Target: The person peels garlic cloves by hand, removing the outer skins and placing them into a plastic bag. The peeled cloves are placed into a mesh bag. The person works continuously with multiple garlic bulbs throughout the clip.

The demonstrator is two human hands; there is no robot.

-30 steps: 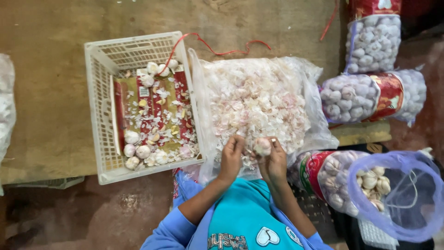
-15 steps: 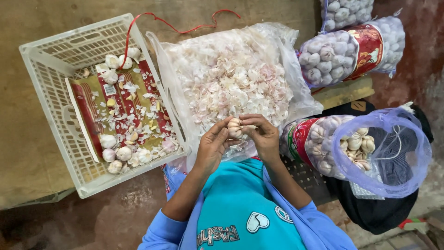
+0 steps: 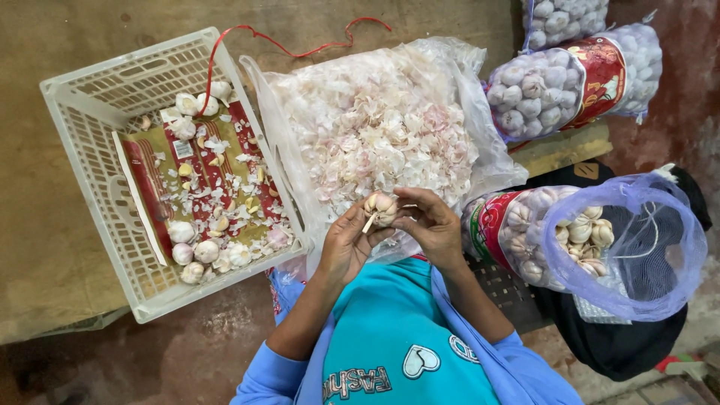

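Gripping one garlic bulb (image 3: 381,209) between left hand (image 3: 346,244) and right hand (image 3: 430,225), fingers closed around it, above the peel-filled plastic bag (image 3: 375,127), beside the white crate (image 3: 97,172).

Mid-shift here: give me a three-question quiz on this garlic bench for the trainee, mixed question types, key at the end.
1. True or false: both hands hold one garlic bulb over the clear bag of skins.
2. Which container holds loose bulbs and skin scraps on a red and gold liner?
A. the white plastic crate
B. the open purple mesh bag
C. a metal bowl
3. Fill in: the open purple mesh bag lies on the person's ____ side.

Key
1. True: the left hand and the right hand both grip the bulb above that bag.
2. A
3. right
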